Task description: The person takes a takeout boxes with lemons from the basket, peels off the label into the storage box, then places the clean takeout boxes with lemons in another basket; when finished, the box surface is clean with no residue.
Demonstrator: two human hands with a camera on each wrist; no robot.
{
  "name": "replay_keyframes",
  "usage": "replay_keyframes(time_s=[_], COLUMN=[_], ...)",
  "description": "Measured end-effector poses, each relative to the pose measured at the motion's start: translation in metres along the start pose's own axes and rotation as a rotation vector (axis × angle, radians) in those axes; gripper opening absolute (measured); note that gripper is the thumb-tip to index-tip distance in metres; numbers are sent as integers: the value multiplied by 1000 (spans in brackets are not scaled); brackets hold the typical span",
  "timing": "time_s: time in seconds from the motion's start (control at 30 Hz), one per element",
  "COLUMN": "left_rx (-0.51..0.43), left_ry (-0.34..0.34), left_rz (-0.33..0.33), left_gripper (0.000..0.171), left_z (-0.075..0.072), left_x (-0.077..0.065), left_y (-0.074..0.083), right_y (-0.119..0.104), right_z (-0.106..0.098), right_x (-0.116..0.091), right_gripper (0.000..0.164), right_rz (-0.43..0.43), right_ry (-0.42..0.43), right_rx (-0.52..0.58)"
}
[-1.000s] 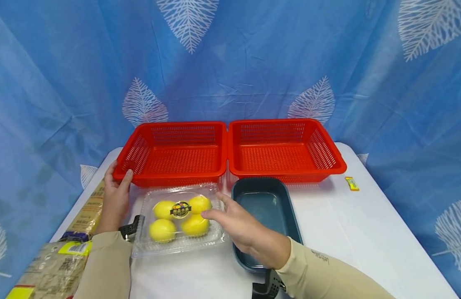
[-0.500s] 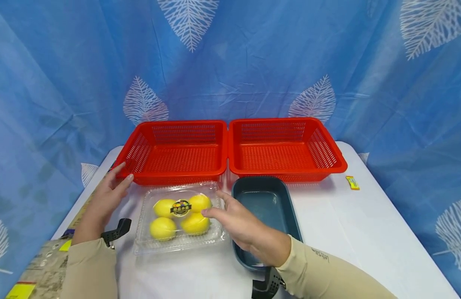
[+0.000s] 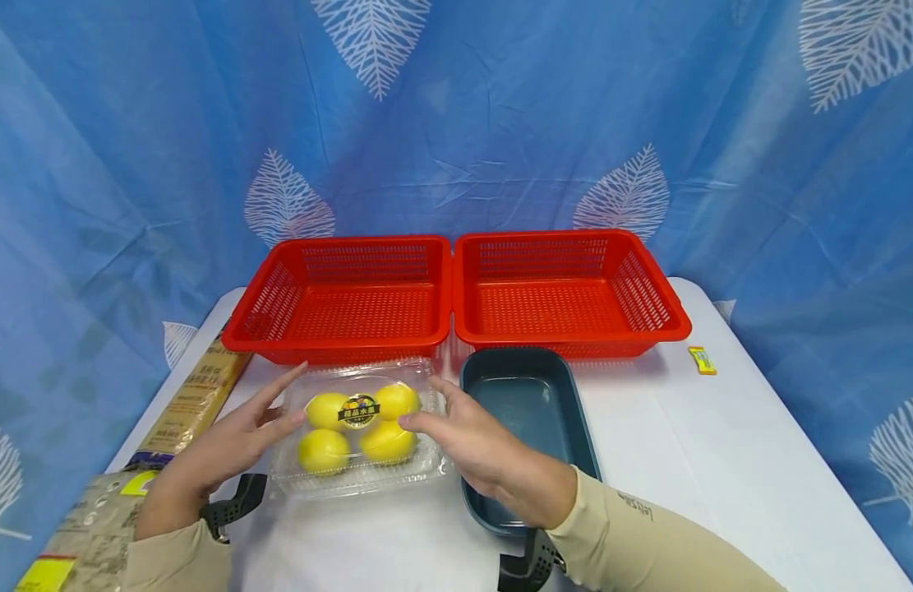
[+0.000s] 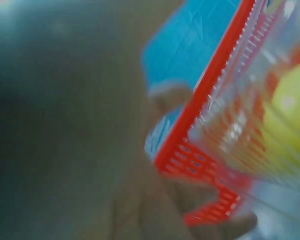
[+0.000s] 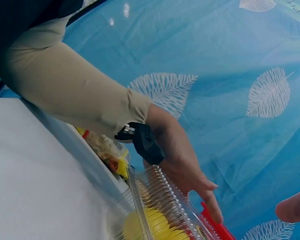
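A clear plastic fruit box with a dark round label lies in front of the left red basket. Several yellow lemon-like fruits show through its lid. My right hand holds the box's right side, thumb over the lid and index finger by the far right edge; its other fingers are hidden. At the box's left side my left hand has its thumb and fingers spread, the thumb tip over the lid's edge; firm contact cannot be made out. In the right wrist view, the left hand appears behind the box.
Two red baskets stand side by side at the back. A dark blue tray sits right of the box, partly under my right forearm. A small yellow packet lies far right. Brown and grey printed bags line the left edge.
My left hand has left the near left corner of the left basket and come down and right to the fruit box. The right hand stays at the box's right side.
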State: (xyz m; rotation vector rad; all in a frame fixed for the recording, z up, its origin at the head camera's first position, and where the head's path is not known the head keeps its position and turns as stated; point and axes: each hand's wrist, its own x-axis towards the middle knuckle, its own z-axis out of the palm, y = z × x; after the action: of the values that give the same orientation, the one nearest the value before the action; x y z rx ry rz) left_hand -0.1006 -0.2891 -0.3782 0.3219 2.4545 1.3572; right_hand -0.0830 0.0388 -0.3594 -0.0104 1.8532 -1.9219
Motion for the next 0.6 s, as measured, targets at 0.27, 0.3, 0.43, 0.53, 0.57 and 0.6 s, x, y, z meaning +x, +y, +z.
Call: replay_keyframes(time_s=[0.27, 0.3, 0.43, 0.53, 0.57, 0.6], left_rx=[-102, -111, -137, -150, -155, -161], left_ry=[-69, -66, -47, -36, -35, -34], left_rz=[72, 78, 85, 82, 84, 86], left_gripper=[94, 95, 97, 99, 99, 99], left_z=[14, 16, 20, 22, 22, 22], left_x=[-7, -7, -7, -7, -7, -7], left_y=[-21, -22, -25, -25, -25, -25], right_y=[0, 0, 0, -1, -2, -2], right_z=[1, 1, 2, 1, 0, -2], right_x=[-1, -1, -2, -3, -3, -4], right_gripper=[93, 93, 93, 91, 91, 90], right_rz=[8, 4, -9, -8, -8, -12], right_ry=[6, 7, 7, 1, -2, -6], right_rx=[-45, -46, -45, -62, -70, -78])
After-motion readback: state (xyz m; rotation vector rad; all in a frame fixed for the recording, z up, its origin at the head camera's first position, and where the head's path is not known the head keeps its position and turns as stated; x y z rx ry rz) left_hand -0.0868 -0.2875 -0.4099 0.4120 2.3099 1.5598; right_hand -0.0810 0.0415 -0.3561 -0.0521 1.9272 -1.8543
